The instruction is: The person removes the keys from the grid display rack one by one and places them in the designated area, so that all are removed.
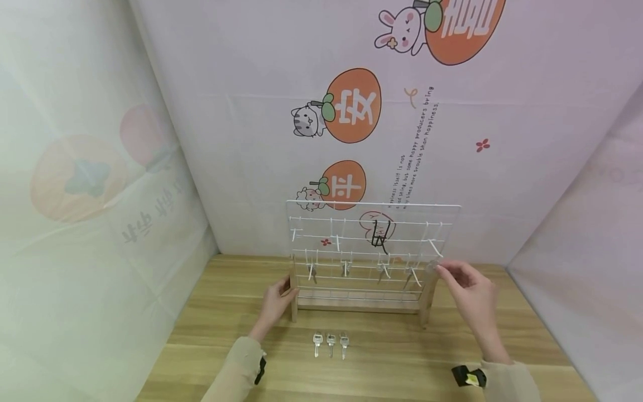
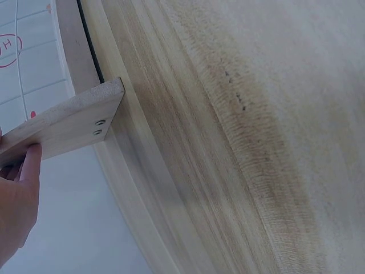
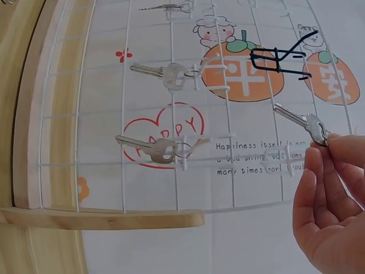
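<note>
You had one silver key point(image 3: 311, 123) in hand, notched along its blade and fitted with a small ring; it was located just beside the right edge of the white wire grid point(image 1: 372, 203), its blade pointing away from your fingertips. Your right hand point(image 1: 474, 296) pinched it at the ring end between thumb and fingers. Your left hand point(image 1: 274, 304) gripped the left upright point(image 2: 71, 123) of the grid's wooden stand. Eight keys were counted: the one you held, four hanging keys point(image 3: 153, 149) along the grid's lower row, and three loose keys point(image 1: 317, 339) side by side on the counter point(image 1: 387, 363) in front of the stand, blades toward you. Eight hooks were counted: four white below, each bearing a key, then three white and one black hook point(image 3: 277, 59) above. The rightmost upper white hook point(image 1: 435, 248) jutted out close above your right fingertips, in their way. Behind the grid hung a backdrop point(image 1: 251, 84) printed with orange fruit and cartoon animals, against which the pale wires showed faintly.
</note>
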The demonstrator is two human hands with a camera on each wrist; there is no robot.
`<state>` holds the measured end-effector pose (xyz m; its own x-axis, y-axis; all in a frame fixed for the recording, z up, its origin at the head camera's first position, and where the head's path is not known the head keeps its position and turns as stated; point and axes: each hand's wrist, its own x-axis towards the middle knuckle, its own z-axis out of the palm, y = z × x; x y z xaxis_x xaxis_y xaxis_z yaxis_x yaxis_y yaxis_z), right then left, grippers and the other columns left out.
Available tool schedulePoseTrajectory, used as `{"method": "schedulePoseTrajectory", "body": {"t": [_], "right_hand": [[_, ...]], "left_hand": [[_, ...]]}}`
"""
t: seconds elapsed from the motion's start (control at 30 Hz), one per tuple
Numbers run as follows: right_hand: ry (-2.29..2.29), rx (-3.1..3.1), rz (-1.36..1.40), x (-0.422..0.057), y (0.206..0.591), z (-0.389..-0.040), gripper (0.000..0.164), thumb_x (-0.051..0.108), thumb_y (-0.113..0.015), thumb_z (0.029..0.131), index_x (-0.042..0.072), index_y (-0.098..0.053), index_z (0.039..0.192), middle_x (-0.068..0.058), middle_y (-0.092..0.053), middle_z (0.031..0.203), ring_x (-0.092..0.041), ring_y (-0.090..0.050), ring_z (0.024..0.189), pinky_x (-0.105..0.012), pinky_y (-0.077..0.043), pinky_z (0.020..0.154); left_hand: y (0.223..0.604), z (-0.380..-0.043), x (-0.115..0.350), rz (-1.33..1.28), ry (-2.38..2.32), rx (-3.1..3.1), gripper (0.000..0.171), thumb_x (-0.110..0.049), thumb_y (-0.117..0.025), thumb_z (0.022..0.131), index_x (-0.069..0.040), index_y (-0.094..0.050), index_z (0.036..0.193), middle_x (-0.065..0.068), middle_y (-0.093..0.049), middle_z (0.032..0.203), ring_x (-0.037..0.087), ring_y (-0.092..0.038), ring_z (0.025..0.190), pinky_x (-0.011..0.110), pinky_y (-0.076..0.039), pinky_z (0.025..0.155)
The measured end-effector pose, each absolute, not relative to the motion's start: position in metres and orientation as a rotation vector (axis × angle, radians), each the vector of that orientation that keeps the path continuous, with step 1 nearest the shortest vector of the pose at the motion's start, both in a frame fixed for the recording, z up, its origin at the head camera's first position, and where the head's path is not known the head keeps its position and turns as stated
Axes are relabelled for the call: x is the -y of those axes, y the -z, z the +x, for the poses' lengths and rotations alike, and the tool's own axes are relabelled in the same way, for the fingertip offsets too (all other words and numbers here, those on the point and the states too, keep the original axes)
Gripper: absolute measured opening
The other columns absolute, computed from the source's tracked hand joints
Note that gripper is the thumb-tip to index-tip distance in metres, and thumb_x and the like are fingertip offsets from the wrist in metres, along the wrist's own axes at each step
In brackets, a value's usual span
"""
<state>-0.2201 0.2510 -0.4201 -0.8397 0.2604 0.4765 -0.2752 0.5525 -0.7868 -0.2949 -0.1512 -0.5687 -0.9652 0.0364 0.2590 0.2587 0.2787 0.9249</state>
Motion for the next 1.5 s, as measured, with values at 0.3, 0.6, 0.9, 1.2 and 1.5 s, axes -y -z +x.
{"method": "schedulePoseTrajectory", "body": {"t": [0.3, 0.6, 0.9, 1.2, 1.5], "right_hand": [[-1.297, 2.275, 0.072, -0.241, 0.435, -0.214, 0.013, 0.014, -0.072, 0.092, 0.005, -0.072, 0.1, 0.025, -0.067, 0.086, 0.01, -0.062, 0.078, -0.002, -0.053, 0.07], [-1.264, 2.357, 0.101, -0.231, 0.453, -0.216, 0.009, 0.008, -0.071, 0.091, 0.005, -0.072, 0.099, -0.002, -0.074, 0.088, 0.006, -0.06, 0.074, -0.007, -0.052, 0.064], [-1.327, 2.399, 0.139, -0.217, 0.47, -0.213, 0.008, 0.012, -0.071, 0.091, 0.005, -0.072, 0.095, -0.013, -0.075, 0.091, 0.006, -0.061, 0.073, -0.01, -0.056, 0.063], [-1.316, 2.423, 0.207, -0.209, 0.496, -0.217, 0.003, 0.005, -0.071, 0.089, 0.004, -0.071, 0.092, -0.011, -0.074, 0.084, 0.006, -0.06, 0.07, -0.013, -0.057, 0.061], [-1.334, 2.481, 0.235, -0.199, 0.517, -0.218, 0.005, 0.006, -0.073, 0.087, 0.003, -0.071, 0.09, -0.007, -0.071, 0.08, 0.001, -0.059, 0.065, -0.013, -0.053, 0.056]], "left_hand": [[0.567, -0.294, 0.151, -0.25, 1.784, 2.373, 0.053, -0.002, -0.067, 0.092, 0.013, -0.046, 0.139, 0.033, -0.052, 0.139, 0.046, -0.056, 0.127, 0.043, -0.055, 0.102], [0.567, -0.294, 0.151, -0.25, 1.781, 2.368, 0.053, -0.001, -0.066, 0.092, 0.014, -0.045, 0.138, 0.035, -0.052, 0.138, 0.047, -0.056, 0.126, 0.044, -0.055, 0.101], [0.565, -0.293, 0.151, -0.243, 1.779, 2.389, 0.053, -0.003, -0.066, 0.093, 0.013, -0.045, 0.14, 0.033, -0.052, 0.139, 0.045, -0.056, 0.127, 0.042, -0.055, 0.102], [0.567, -0.294, 0.151, -0.237, 1.797, 2.382, 0.054, -0.002, -0.065, 0.093, 0.013, -0.043, 0.141, 0.033, -0.051, 0.14, 0.045, -0.055, 0.128, 0.042, -0.055, 0.102], [0.568, -0.295, 0.151, -0.218, 1.815, 2.378, 0.055, -0.002, -0.066, 0.093, 0.013, -0.044, 0.141, 0.033, -0.051, 0.14, 0.045, -0.056, 0.128, 0.04, -0.055, 0.103]]}}
